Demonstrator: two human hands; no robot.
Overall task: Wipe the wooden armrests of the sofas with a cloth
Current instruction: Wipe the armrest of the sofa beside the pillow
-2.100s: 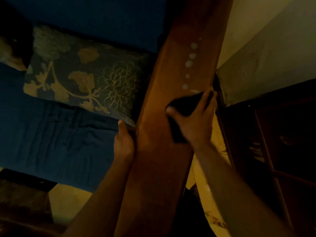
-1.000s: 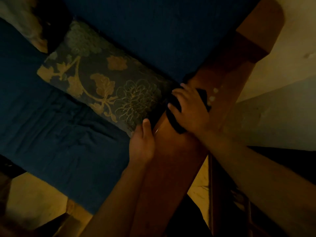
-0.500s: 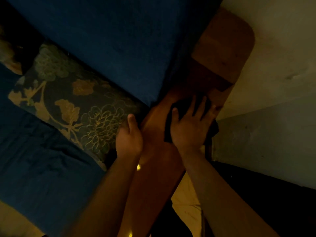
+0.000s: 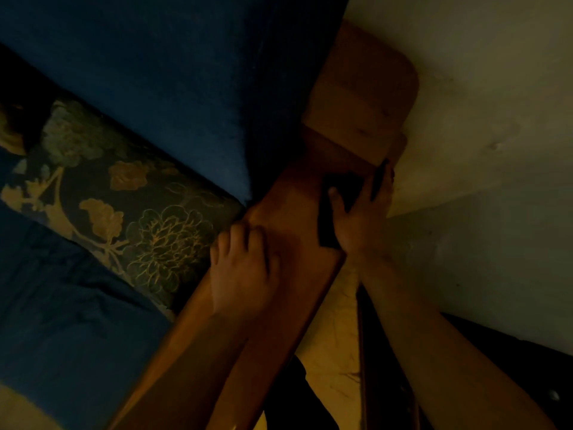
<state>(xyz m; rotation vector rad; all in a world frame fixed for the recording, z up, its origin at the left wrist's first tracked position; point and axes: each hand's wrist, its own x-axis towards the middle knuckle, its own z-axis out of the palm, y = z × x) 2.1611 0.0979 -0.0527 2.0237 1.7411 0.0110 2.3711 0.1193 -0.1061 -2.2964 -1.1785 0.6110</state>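
The right hand (image 4: 361, 225) presses a dark cloth (image 4: 339, 193) flat on the far end of the armrest (image 4: 288, 212), fingers spread. The left hand (image 4: 243, 274) rests empty on the armrest's near edge, fingers curled, beside a floral cushion (image 4: 124, 206).

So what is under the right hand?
A dark cloth lies under the right hand, pressed on the wooden armrest. The wood beneath the cloth is hidden.

two bare forearms, no sleeves to frame edge. left hand (image 4: 245, 274) and right hand (image 4: 362, 221) bare too, no gloves, rings, watch or bands seen (dim light, fine detail lost). nails short, unpainted.
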